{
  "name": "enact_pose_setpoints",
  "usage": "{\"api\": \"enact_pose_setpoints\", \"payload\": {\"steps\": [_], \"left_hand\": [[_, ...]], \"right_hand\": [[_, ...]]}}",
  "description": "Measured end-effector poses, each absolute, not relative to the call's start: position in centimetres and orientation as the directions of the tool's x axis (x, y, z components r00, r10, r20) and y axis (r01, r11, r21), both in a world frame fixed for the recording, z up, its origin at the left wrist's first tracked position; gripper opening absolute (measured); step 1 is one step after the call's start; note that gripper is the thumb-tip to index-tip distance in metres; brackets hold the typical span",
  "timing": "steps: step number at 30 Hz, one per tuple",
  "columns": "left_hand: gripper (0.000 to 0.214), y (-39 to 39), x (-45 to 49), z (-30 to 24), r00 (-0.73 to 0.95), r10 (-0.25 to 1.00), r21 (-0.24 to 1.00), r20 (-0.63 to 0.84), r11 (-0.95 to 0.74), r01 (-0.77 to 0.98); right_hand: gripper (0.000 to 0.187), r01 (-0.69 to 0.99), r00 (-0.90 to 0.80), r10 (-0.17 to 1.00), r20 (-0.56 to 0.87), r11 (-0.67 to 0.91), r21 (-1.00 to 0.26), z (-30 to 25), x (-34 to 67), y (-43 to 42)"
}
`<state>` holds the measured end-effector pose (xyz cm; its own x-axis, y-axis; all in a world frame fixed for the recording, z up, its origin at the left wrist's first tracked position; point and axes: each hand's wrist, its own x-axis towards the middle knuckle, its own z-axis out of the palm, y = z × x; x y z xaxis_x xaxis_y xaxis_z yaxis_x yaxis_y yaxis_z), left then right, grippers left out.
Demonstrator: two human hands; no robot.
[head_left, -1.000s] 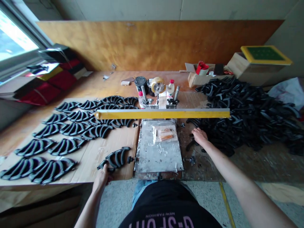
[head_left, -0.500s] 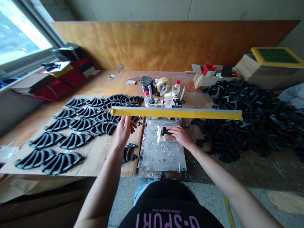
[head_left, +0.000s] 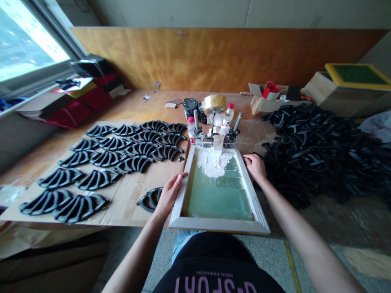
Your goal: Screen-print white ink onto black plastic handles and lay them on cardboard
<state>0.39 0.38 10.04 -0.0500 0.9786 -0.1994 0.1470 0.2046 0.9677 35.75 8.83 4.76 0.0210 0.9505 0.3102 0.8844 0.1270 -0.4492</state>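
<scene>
A screen printing frame with grey metal sides lies lowered over the work plate in front of me. White paste is smeared across the far part of its green mesh. My left hand grips the frame's left side, thumb against the edge. Beside the frame's right side is my right hand, fingers curled together; whether anything is in them is hidden. The plate and the black part seen on it earlier are covered. A clamp stands at the frame's far end.
Rows of curved black handles lie on cardboard to the left, with a few handles near my left wrist. A large heap of black handles fills the right. Bottles, a dark can and a tape roll stand behind the clamp.
The frame has swung down from its raised position onto the plate. My left hand has come down with it. My right hand has left the black part and moved right.
</scene>
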Motion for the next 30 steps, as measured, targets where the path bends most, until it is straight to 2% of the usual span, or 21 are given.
{"api": "enact_pose_setpoints", "payload": {"steps": [2, 4, 5, 7, 9, 11, 13, 15, 18, 21, 23, 26, 30], "left_hand": [[0.064, -0.5, 0.3, 7.1, -0.038, 0.960, 0.949, -0.277, 0.279, 0.150], [0.072, -0.8, 0.4, 4.4, -0.043, 0.947, 0.932, -0.320, 0.322, 0.165], [0.073, -0.8, 0.4, 3.3, -0.050, 0.945, 0.928, -0.324, 0.327, 0.179], [0.071, -0.7, 0.4, 1.7, -0.059, 0.947, 0.924, -0.315, 0.320, 0.209], [0.069, -0.5, 0.4, 1.1, -0.059, 0.950, 0.921, -0.305, 0.311, 0.233], [0.067, -0.4, 0.3, 1.0, -0.060, 0.952, 0.922, -0.301, 0.306, 0.236], [0.066, -0.5, 0.3, 1.1, -0.070, 0.950, 0.922, -0.306, 0.314, 0.225], [0.066, -0.5, 0.4, 1.3, -0.080, 0.945, 0.920, -0.317, 0.327, 0.218], [0.067, -0.6, 0.4, 1.4, -0.081, 0.937, 0.913, -0.340, 0.349, 0.210], [0.067, -0.6, 0.5, 1.6, -0.074, 0.932, 0.913, -0.355, 0.363, 0.185], [0.068, -0.6, 0.5, 2.0, -0.067, 0.931, 0.916, -0.359, 0.365, 0.163], [0.068, -0.7, 0.6, 2.5, -0.054, 0.927, 0.917, -0.371, 0.375, 0.138], [0.069, -0.8, 0.5, 2.7, -0.038, 0.924, 0.916, -0.379, 0.381, 0.129]], "right_hand": [[0.037, 0.877, 0.017, 0.907, 0.421, 0.189, -0.442, 6.1, 34.6, 10.8], [0.050, 0.862, -0.114, 0.861, 0.496, 0.334, -0.382, 7.4, 32.1, 12.6], [0.052, 0.851, -0.197, 0.852, 0.484, 0.393, -0.347, 7.8, 30.7, 13.5], [0.040, 0.854, -0.315, 0.878, 0.361, 0.428, -0.297, 8.3, 28.1, 14.6], [0.022, 0.886, -0.352, 0.914, 0.200, 0.394, -0.244, 8.1, 26.4, 14.6], [0.011, 0.901, -0.378, 0.918, 0.119, 0.394, -0.180, 7.6, 25.6, 13.2], [0.008, 0.858, -0.483, 0.868, 0.112, 0.495, -0.134, 7.3, 25.7, 11.0], [0.013, 0.764, -0.623, 0.774, 0.117, 0.633, -0.125, 7.5, 26.3, 8.8], [0.017, 0.632, -0.747, 0.656, 0.113, 0.752, -0.189, 8.4, 27.3, 7.5], [0.010, 0.644, -0.708, 0.690, 0.150, 0.718, -0.262, 8.8, 27.3, 8.4], [0.010, 0.696, -0.628, 0.743, 0.230, 0.669, -0.259, 8.2, 26.9, 8.7], [0.017, 0.702, -0.599, 0.733, 0.322, 0.674, -0.230, 6.5, 26.5, 7.8], [0.012, 0.670, -0.617, 0.729, 0.298, 0.685, -0.286, 6.4, 26.8, 7.3]]}}
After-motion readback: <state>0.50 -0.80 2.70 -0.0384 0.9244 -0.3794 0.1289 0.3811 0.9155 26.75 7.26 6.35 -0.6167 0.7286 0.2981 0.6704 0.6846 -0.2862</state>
